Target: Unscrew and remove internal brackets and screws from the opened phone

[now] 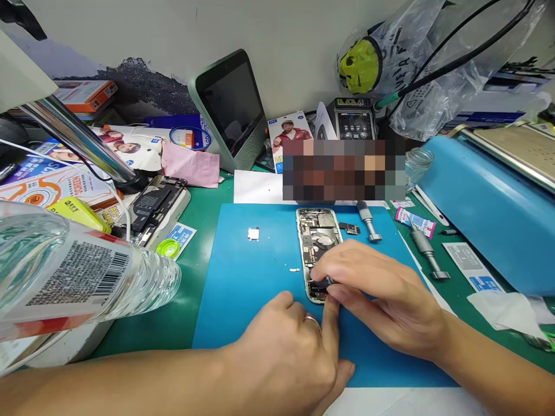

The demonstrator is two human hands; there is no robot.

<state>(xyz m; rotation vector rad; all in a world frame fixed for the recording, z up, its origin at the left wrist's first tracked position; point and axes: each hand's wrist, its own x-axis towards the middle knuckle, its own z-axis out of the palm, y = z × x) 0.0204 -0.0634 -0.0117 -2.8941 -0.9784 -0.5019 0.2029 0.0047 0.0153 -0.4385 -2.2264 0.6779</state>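
Note:
A smartphone [309,254] lies opened on the blue mat [247,312], its circuit boards and inner parts bare. Over its lower half, my right hand [385,294] is closed, with thumb and index finger bent down onto a dark part; what they grip is mostly hidden. My left hand [295,341], wearing a ring, has its index finger stretched to the phone's bottom edge, close to the right thumb. Its other fingers are curled, the thumb is out, and I see nothing held in it. Left of the phone are a small metal plate [254,234] and a tiny bracket [295,270].
A precision screwdriver [366,219] is near the phone's top right; another screwdriver [427,251] lies further right. A clear bottle [87,271] juts in from the left. Behind stand a screen device [232,104] and a lamp post [87,138]. Another opened phone [151,208] sits at left.

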